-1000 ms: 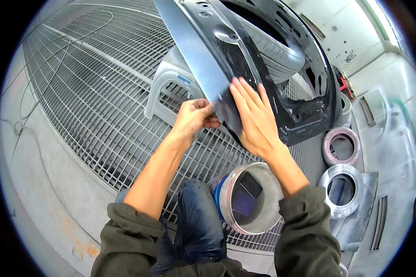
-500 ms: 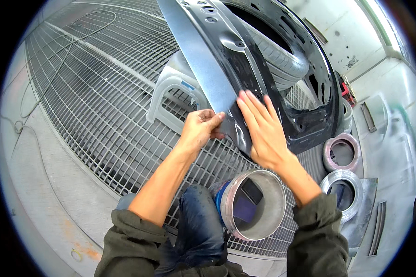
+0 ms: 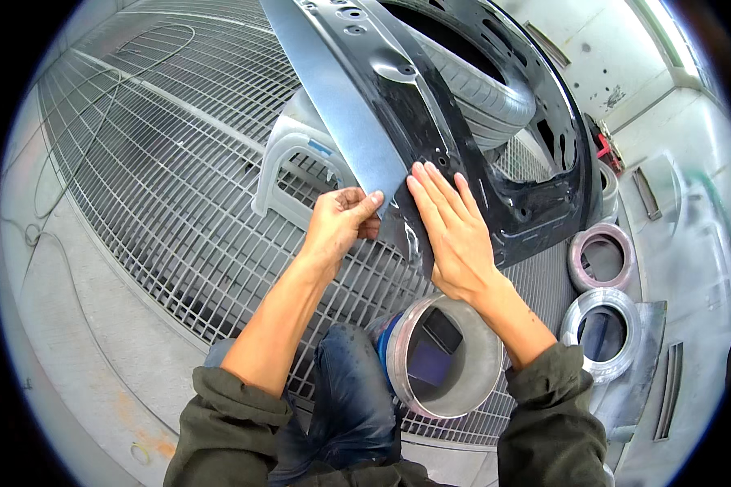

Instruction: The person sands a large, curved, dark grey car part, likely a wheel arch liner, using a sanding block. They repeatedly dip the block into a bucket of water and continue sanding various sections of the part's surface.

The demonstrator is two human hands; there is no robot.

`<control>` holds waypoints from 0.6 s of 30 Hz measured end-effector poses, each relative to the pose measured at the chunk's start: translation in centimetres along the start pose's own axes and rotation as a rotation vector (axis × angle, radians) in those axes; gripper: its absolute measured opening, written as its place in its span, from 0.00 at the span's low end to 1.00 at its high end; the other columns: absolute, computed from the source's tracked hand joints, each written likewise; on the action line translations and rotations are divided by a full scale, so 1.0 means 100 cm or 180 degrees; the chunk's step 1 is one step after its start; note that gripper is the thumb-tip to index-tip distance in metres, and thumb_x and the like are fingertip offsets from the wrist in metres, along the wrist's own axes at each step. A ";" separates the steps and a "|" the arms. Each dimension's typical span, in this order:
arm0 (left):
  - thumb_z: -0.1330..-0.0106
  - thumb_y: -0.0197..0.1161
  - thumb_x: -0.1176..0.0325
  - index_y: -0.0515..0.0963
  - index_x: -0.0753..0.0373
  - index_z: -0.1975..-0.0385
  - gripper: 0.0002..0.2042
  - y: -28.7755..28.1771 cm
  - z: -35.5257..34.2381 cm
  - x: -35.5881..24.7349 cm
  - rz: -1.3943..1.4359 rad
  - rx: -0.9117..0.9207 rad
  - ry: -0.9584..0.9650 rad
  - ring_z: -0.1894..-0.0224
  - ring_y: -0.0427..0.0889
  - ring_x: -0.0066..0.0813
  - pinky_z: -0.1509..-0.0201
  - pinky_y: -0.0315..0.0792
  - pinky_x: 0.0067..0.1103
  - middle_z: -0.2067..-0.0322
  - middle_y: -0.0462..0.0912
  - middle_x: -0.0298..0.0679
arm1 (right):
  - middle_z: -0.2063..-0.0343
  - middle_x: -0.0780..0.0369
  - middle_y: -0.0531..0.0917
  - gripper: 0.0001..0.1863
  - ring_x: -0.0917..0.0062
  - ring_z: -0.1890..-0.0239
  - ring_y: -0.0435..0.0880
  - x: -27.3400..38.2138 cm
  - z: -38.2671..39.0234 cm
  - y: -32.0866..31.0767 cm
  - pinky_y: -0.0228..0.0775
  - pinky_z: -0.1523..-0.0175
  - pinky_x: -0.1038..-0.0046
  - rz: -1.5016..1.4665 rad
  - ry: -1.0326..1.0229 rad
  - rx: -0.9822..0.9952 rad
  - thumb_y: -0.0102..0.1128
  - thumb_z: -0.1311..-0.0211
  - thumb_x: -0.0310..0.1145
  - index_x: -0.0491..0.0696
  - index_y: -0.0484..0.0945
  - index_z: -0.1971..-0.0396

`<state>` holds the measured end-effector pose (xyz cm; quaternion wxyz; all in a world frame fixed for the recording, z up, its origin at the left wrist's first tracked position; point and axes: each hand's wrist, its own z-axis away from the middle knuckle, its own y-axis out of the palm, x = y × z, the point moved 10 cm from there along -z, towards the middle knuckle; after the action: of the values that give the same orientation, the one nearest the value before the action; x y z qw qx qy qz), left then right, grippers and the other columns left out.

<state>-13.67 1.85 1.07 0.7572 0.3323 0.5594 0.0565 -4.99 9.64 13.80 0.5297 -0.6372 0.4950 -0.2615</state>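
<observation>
Bucket: it stands by the near edge of the floor grating (image 3: 166, 191), beside my knee (image 3: 351, 390), its pale rim (image 3: 394, 349) facing up, a purple pad (image 3: 430, 363) and a dark slab inside.
My left hand (image 3: 333, 227): pinching, thumb over the near end of the pale strip (image 3: 341, 118), fingers curled beneath.
My right hand (image 3: 456, 231): spread flat on the black panel (image 3: 418, 114), fingers straight, gripping nothing.
Panel: its near corner juts out over the grating, between my hands; the pale strip runs along its left edge.
Handling: I judge it stiff, smooth metal, slippery under a palm, bulky and awkward to lift by one corner; the thin edge could bend or cut.
Best hold: a pinch on that left edge, a flat palm steadying the black face.
Stool (image 3: 300, 122): grey, on the grating, partly under the panel's left edge.
Tyre (image 3: 495, 101): farther off, showing through the panel's opening.
Against half a second ago: same two holds; my right hand seems slightly nearer the panel's near end, and the panel sits a little farther left in view.
</observation>
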 end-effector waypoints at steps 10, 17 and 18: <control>0.27 0.66 0.63 0.79 0.61 0.68 0.10 0.003 0.000 0.006 -0.0202 0.0111 -0.0031 0.72 0.82 0.22 0.64 0.79 0.20 0.74 0.83 0.34 | 0.27 0.50 0.65 0.40 0.60 0.23 0.59 -0.025 -0.087 0.019 0.48 0.22 0.49 0.0140 -0.0073 -0.0342 0.55 0.47 0.30 0.37 0.63 0.30; 0.29 0.67 0.63 0.83 0.68 0.58 0.12 -0.007 -0.008 0.007 -0.0534 0.0125 -0.0003 0.68 0.84 0.18 0.66 0.76 0.18 0.67 0.86 0.34 | 0.29 0.42 0.65 0.36 0.51 0.23 0.59 0.028 0.025 0.014 0.44 0.21 0.47 0.0340 0.0490 -0.0502 0.53 0.45 0.27 0.31 0.67 0.34; 0.29 0.67 0.63 0.83 0.68 0.58 0.12 -0.010 -0.010 0.008 -0.0626 0.0129 0.0043 0.67 0.84 0.18 0.67 0.75 0.18 0.66 0.87 0.34 | 0.29 0.42 0.65 0.35 0.52 0.23 0.60 0.031 0.023 0.014 0.44 0.21 0.47 0.0440 0.0504 -0.0472 0.52 0.44 0.28 0.31 0.68 0.35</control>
<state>-14.57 1.89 -0.27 0.7484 0.2906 0.5955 -0.0272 -2.35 7.87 11.16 0.4571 -0.6164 0.5960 -0.2366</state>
